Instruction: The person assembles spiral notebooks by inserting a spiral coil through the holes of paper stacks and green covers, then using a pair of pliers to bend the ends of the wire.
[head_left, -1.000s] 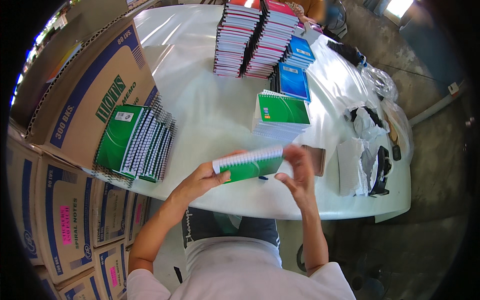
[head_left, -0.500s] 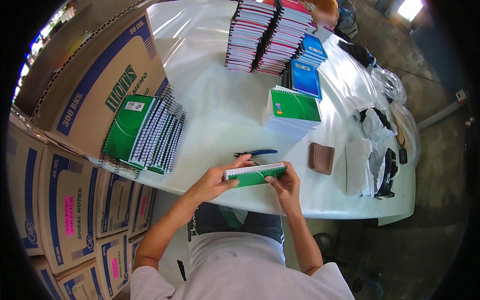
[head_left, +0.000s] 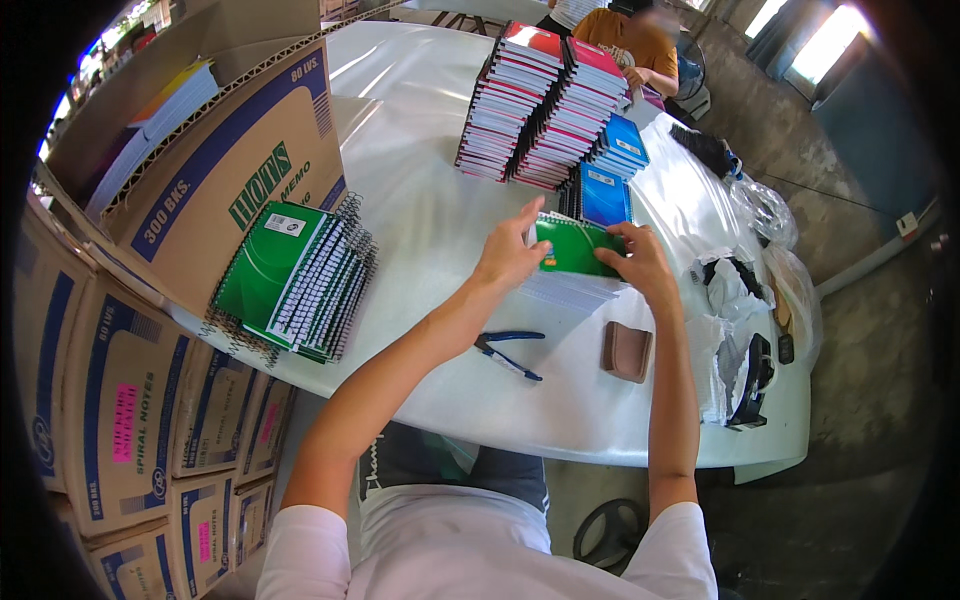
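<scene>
A green spiral notebook (head_left: 580, 246) lies at the top of a stack of notebooks with white page edges (head_left: 570, 290). My left hand (head_left: 512, 252) grips its left end, thumb on the cover and fingers beyond the edge. At the right end my right hand (head_left: 643, 262) pinches it, thumb on top; the fingertips underneath are hidden. Blue-handled cutting pliers (head_left: 510, 352) rest spread on the table below the stack. Right of them sits a brown leather-like block or pouch (head_left: 626, 351).
Green spiral notebooks (head_left: 285, 275) lean against a big carton (head_left: 230, 180) at left. Tall red notebook stacks (head_left: 510, 100) and blue notebooks (head_left: 605, 190) stand farther back. Torn white packaging (head_left: 715, 365) and a black tool (head_left: 752, 385) are at right. Cartons (head_left: 130, 400) line the lower left; another person (head_left: 620, 45) sits beyond.
Both hands have carried the green notebook from near the table's front edge forward onto the stack. The pliers, partly hidden before, now show fully with their handles spread. The view has shifted.
</scene>
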